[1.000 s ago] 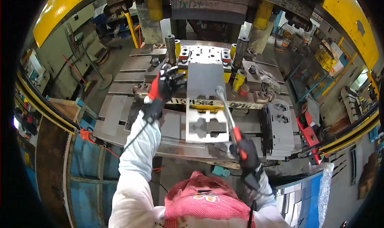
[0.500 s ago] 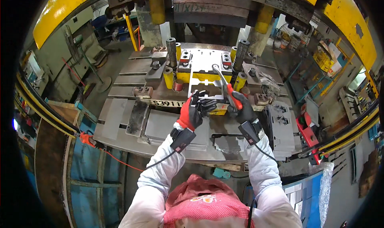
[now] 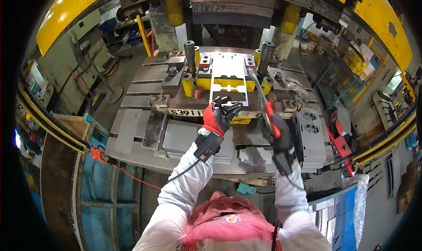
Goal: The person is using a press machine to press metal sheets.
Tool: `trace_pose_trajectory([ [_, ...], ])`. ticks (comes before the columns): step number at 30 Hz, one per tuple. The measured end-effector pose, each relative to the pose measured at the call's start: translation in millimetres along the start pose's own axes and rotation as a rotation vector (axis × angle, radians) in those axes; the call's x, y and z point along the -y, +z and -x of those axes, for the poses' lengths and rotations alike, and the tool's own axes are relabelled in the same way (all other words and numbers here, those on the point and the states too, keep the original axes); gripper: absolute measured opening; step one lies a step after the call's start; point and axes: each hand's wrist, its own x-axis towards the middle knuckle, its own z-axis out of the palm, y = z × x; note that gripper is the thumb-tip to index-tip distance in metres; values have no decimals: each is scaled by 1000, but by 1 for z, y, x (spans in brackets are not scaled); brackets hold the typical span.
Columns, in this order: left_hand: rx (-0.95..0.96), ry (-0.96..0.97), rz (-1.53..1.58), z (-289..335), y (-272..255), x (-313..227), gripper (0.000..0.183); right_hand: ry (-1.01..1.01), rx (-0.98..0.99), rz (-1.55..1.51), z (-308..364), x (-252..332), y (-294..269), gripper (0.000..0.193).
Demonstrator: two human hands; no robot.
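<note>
A bright metal sheet [image 3: 227, 65] with shaped cutouts lies over the die in the press, its narrow framed end toward me. My left hand [image 3: 220, 117], in a red and black glove, is at that near end, its fingers closed over the edge; the exact grip is partly hidden. To the right, my right hand [image 3: 279, 134] in a dark glove is wrapped around red-handled pliers [image 3: 269, 112]. Their long metal jaws point away from me, along the sheet's right side. The right hand is blurred by motion.
Dark guide posts [image 3: 190, 57] and yellow blocks [image 3: 187, 84] flank the die. Flat sheets lie stacked [image 3: 182, 139] on the front left of the press bed, and cut plates [image 3: 310, 141] are piled at right. The upper press part [image 3: 231, 9] hangs overhead.
My right hand has moved right and toward me with the pliers, whose jaws have come off the sheet's middle to its right side. My left hand stays by the near end, shifted slightly right.
</note>
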Motion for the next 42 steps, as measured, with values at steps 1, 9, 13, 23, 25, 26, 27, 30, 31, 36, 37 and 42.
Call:
trace_pose_trajectory([
  [1, -7, 3, -8, -1, -1, 0, 40, -3, -43, 42, 21, -6, 1, 45],
  [9, -60, -46, 21, -2, 12, 1, 39, 150, -276, 0, 195, -87, -20, 57],
  [13, -92, -55, 62, -5, 2, -1, 39, 314, -364, 5, 242, -112, -16, 57],
  [23, -100, -41, 92, -14, -3, 5, 37, 365, -435, -83, 275, -140, -6, 55],
  [25, -110, -69, 126, -16, -5, 6, 36, 360, -445, -64, 275, -137, -4, 56],
  [26, -119, -80, 118, -17, -5, 5, 36, 351, -452, -71, 276, -137, -4, 55],
  [27, -128, -91, 111, -18, -6, 5, 35, 343, -458, -77, 276, -137, -6, 54],
  [30, -125, -127, 216, -22, -7, 3, 34, 357, -442, -87, 279, -141, -16, 53],
  [31, -136, -131, 211, -21, -4, 3, 34, 368, -364, -112, 280, -145, -26, 52],
  [36, -120, -135, 234, -18, -4, 5, 35, 335, -335, -137, 277, -147, -29, 51],
  [37, -96, -78, 158, -24, -14, 10, 35, 320, -369, -124, 274, -143, -23, 51],
  [42, 22, 288, -462, -61, -90, 13, 36, 314, -273, -79, 265, -145, -22, 51],
])
